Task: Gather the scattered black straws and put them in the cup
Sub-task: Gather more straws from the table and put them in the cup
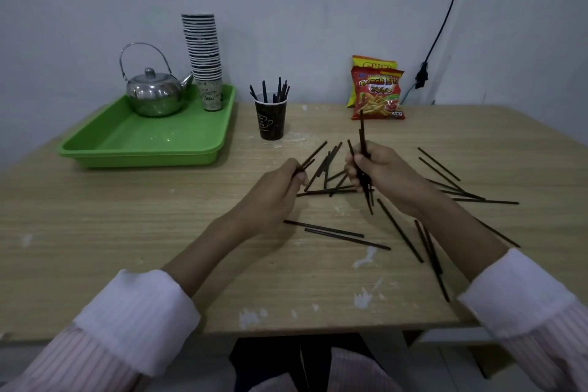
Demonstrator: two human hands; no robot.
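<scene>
Right hand [378, 173] clamps a near-upright bundle of straws [362, 134], left hand [276, 191] pinches a slanting straw [315, 154] — the cup [271, 124] stands beyond, nearer the left hand, loose straws [346, 239] lying flat around.

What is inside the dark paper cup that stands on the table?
Several black straws stand inside the dark cup, upper ends rising above its rim. The cup's wall hides their lower parts and the bottom.
</scene>
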